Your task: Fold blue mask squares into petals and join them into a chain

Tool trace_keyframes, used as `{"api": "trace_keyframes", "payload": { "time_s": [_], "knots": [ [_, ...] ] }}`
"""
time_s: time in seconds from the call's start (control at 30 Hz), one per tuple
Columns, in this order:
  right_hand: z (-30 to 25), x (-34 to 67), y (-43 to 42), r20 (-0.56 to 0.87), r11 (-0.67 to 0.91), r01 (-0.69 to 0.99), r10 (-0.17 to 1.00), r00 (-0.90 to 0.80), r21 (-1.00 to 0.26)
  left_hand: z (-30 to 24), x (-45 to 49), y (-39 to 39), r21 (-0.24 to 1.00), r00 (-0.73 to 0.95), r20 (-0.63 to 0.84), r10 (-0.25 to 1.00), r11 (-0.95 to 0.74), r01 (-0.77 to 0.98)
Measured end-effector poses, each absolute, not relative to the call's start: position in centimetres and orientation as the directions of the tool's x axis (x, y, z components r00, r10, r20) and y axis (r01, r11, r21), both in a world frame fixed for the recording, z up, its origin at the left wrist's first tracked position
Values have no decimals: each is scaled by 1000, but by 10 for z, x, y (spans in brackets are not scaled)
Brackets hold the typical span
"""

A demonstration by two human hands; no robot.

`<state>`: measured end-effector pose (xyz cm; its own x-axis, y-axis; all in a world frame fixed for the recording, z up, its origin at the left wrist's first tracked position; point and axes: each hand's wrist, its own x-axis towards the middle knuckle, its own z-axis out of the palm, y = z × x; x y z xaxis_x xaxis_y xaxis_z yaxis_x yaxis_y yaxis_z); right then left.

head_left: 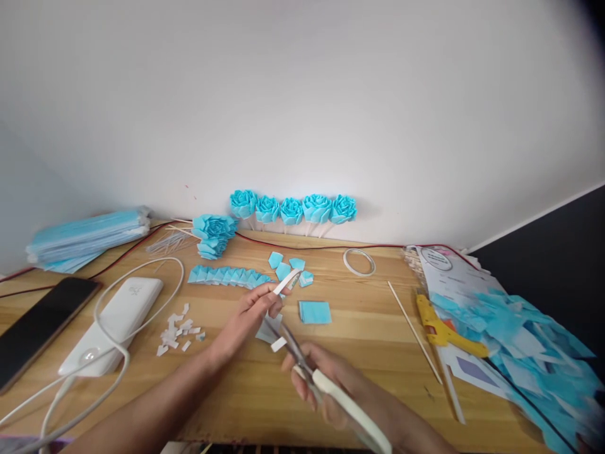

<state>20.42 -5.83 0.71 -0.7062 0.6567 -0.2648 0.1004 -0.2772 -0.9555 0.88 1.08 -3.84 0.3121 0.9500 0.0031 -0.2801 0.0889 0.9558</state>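
Scissors [326, 384] with cream handles show in the head view nearer the wearer than the folded blue rectangle [315, 312], their parted blades pointing to its left. The right hand [340, 372] has its fingers wrapped around the handles. Left of the blue rectangle, the left hand [258, 307] pinches a white strip [287, 281] between thumb and fingers, the strip's far end sloping up and away. A small white piece [278, 344] shows by the blades, near-left of the rectangle; whether it touches them I cannot tell. Beyond the rectangle lie blue pointed pieces [283, 272], with five blue flowers [292, 211] farther back against the wall. White scraps [168, 335] lie well to its left; a thin stick [414, 332] and yellow glue gun [444, 333] lie to its right.
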Motion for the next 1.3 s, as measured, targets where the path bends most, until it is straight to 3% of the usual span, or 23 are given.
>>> {"api": "trace_keyframes", "payload": {
  "time_s": [0.2,0.4,0.6,1.0,1.17,1.3],
  "knots": [
    [3,229,-55,-253,-318,9,737,-626,-948,-38,11,9,926,276,-67,959,163,-341],
    [-5,228,-52,-187,-313,-77,729,-659,-947,-38,10,5,945,306,-44,951,139,-297],
    [-3,224,-49,-191,-326,-82,719,-669,-942,-35,8,3,938,373,-12,928,140,-318],
    [1,230,-51,-176,-320,-101,726,-664,-942,-41,12,11,902,227,-1,974,99,-420],
    [-6,228,-50,-180,-326,-93,712,-678,-941,-46,10,9,916,240,-63,969,152,-372],
    [-8,225,-48,-180,-336,-109,718,-672,-935,-49,9,8,921,268,-16,963,118,-370]
  ]
}}
